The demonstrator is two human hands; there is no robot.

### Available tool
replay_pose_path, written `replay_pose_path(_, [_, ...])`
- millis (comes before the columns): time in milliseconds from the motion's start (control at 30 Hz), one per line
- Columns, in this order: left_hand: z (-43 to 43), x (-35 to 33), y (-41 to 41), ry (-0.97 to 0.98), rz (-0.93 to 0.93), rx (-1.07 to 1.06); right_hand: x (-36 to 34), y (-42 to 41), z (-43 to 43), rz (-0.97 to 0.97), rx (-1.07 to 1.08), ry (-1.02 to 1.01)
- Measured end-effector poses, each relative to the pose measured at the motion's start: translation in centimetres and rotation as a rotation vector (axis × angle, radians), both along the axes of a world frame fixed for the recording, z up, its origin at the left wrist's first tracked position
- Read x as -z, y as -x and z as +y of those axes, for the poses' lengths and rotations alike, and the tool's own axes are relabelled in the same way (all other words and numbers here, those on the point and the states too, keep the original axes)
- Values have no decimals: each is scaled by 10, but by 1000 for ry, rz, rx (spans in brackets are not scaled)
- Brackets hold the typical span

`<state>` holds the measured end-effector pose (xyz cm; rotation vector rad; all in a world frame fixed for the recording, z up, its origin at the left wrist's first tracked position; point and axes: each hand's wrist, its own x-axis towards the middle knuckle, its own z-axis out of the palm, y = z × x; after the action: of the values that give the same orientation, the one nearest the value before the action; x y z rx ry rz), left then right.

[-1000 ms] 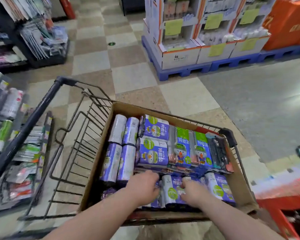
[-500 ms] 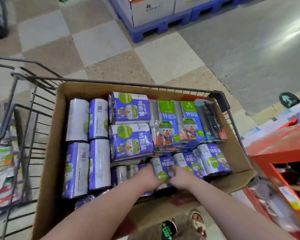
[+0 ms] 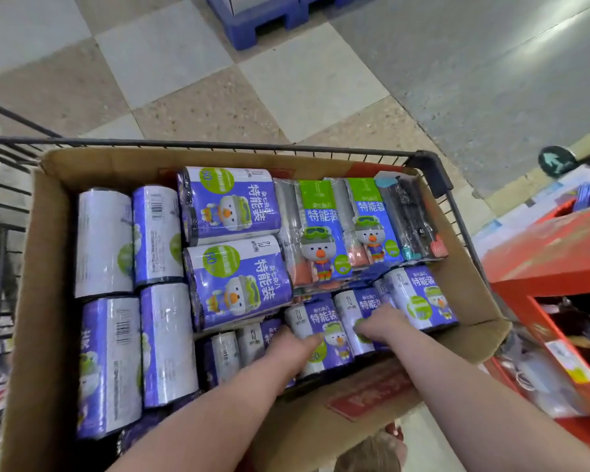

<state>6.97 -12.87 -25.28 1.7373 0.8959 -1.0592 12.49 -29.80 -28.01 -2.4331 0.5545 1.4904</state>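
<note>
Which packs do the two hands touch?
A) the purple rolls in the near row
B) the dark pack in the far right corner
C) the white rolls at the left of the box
A: the left hand and the right hand both lie on purple rolls in the near row of the box.

A single wide-angle view is taken from head height and tilted steeply forward and down. A cardboard box [image 3: 48,267] in a wire cart [image 3: 218,143] is seen close below, the left hand [image 3: 293,345] and right hand [image 3: 378,323] entering from the bottom edge.
</note>
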Motion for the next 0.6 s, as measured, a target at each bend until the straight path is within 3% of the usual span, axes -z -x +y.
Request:
replay_pose_path(167, [8, 8, -2, -110, 50, 119, -11, -4, 3, 49, 46, -12])
replay_pose_path(267, [12, 6, -2, -132, 70, 144, -7, 0, -4, -4, 254, -44])
replay_pose_path(367, [14, 7, -2, -109, 66, 144, -16, 6, 0, -11, 298, -80])
replay_pose_path(600, [1, -16, -4, 149, 132, -184, -54, 10, 1, -200, 285, -88])
